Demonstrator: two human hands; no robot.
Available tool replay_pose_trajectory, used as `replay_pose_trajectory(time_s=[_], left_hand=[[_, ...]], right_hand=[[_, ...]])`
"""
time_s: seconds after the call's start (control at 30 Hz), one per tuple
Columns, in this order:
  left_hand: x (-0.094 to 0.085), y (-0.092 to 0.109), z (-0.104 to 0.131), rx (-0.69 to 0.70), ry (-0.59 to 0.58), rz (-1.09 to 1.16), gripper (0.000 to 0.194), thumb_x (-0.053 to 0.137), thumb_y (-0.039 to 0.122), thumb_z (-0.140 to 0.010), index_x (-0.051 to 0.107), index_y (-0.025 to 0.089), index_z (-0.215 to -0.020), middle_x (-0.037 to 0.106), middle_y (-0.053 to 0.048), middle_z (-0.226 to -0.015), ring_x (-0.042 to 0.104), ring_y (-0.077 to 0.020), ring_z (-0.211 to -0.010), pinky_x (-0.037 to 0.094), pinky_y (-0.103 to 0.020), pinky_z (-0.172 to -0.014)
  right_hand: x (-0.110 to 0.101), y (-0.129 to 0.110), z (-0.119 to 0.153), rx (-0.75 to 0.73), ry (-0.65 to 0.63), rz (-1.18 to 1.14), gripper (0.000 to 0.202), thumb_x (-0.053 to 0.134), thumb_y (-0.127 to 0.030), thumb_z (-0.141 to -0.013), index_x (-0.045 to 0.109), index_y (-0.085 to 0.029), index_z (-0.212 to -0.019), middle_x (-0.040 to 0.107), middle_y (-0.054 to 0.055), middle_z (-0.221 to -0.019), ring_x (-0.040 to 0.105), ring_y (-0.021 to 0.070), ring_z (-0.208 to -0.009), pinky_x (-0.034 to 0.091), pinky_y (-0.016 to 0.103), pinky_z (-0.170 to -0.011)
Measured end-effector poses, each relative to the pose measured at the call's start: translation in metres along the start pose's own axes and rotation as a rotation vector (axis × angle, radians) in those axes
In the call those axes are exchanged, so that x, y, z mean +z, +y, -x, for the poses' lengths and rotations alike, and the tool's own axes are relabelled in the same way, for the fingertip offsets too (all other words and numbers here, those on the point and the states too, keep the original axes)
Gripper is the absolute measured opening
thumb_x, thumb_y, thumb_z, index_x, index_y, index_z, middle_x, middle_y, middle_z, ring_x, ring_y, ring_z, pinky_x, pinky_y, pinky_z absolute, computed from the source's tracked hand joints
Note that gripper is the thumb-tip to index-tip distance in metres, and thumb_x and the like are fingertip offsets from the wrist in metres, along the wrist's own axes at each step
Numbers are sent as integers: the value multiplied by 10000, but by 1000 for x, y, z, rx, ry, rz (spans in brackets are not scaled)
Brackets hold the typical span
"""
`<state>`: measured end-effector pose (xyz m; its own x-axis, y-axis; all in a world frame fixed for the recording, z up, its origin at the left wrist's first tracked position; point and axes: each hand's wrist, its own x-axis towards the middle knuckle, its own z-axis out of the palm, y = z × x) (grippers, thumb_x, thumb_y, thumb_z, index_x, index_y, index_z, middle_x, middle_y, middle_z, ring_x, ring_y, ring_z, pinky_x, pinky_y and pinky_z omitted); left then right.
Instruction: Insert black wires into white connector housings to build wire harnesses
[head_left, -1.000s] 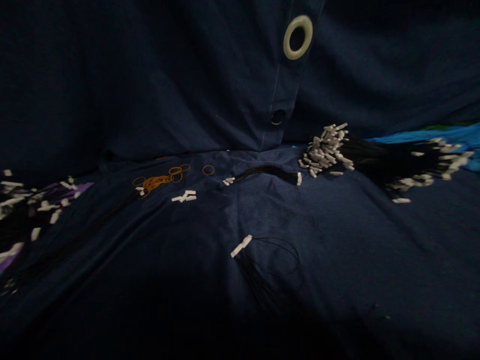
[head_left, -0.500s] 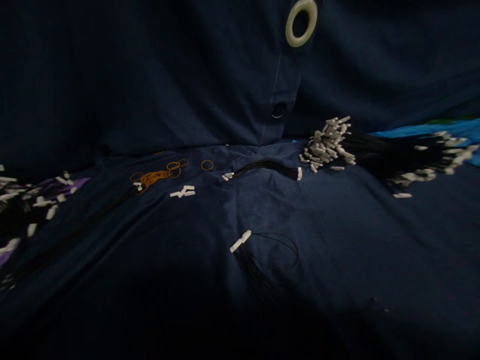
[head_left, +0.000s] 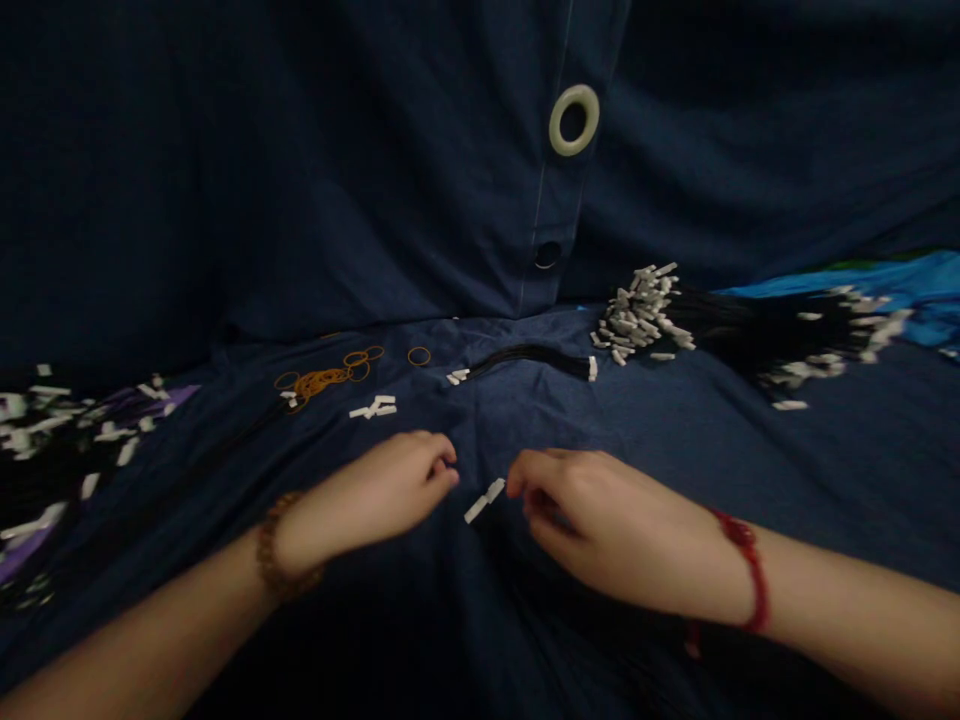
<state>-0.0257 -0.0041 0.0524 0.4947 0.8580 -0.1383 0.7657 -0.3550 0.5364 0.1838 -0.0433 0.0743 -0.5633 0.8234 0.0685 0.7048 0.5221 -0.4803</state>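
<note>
Left hand [head_left: 405,485], just left of lower centre: half-curled, a small gap between thumb and forefinger, nothing visible in its grasp. Right hand [head_left: 607,510], right of lower centre: also curled, thumb and fingers apart, nothing visibly gripped. Between the two, just below the centre of the frame, a slanting pair of small white plastic connectors [head_left: 478,509], end to end on the dark navy cloth [head_left: 720,430], nearest the right fingertips. For a clean hold, probably best to pinch the hard bodies rather than pull on any wire, steadying with one hand and keeping both ends aligned.

Further out, above the left hand, a little cluster of loose white connectors [head_left: 385,408] and a tangle of thin orange rubber bands [head_left: 322,383]; better not to brush either with the knuckles. Above centre, an arched bundle of black wires [head_left: 525,351], white-tipped at both ends.

Hard to make out: contact or gap at the right forefinger; undersides of both hands, hidden from above; any wires from the central pair, lost in shadow. At the left edge, a blurred heap of white-tipped black wires [head_left: 45,425], cut off by the frame. At upper right, a thick sheaf of black wires with white ends [head_left: 641,312], strands too dark to separate.
</note>
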Motion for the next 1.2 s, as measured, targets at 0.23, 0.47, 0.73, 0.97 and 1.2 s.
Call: replay_pose_trajectory(time_s=[0.23, 0.47, 0.73, 0.97, 1.2], left_hand=[[27, 3, -6, 86, -82, -41, 120, 564, 253, -726, 579, 198, -831, 564, -6, -768, 511, -176, -733, 353, -277, -659], [39, -5, -20, -170, -226, 577, 150, 533, 253, -747, 537, 161, -865, 490, 30, -653, 469, -113, -578, 358, -220, -532], [51, -13, -27, -192, -131, 983, 248, 585, 319, -748, 568, 119, -893, 573, -20, -753, 466, -84, -572, 360, -205, -523], [58, -17, -28, -175, -47, 1098, 304, 645, 266, -706, 491, 124, -925, 547, 17, -675, 466, -62, -523, 359, -189, -497], [56, -18, -30, -183, -122, 1147, 312, 678, 202, -662, 502, 130, -909, 521, 26, -691, 461, -66, -559, 381, -177, -472]], right_hand=[[48, 41, -29, -76, -38, 141, 135, 576, -187, -747, 574, -130, -870, 548, 86, -872, 502, 210, -839, 390, 324, -767], [48, 62, -37, 69, 57, -60, 121, 392, -114, -856, 507, -137, -887, 577, 34, -763, 541, 129, -663, 385, 230, -592], [55, 60, -33, 103, 130, -296, 129, 386, -158, -868, 513, -181, -862, 576, -21, -758, 537, 90, -684, 386, 204, -637], [64, 57, -26, 62, 168, -355, 80, 421, -179, -860, 499, -164, -867, 555, -18, -710, 509, 87, -613, 359, 204, -569], [66, 60, -25, -7, 127, -328, 118, 399, -167, -873, 505, -172, -924, 572, -6, -781, 537, 95, -685, 380, 209, -619]])
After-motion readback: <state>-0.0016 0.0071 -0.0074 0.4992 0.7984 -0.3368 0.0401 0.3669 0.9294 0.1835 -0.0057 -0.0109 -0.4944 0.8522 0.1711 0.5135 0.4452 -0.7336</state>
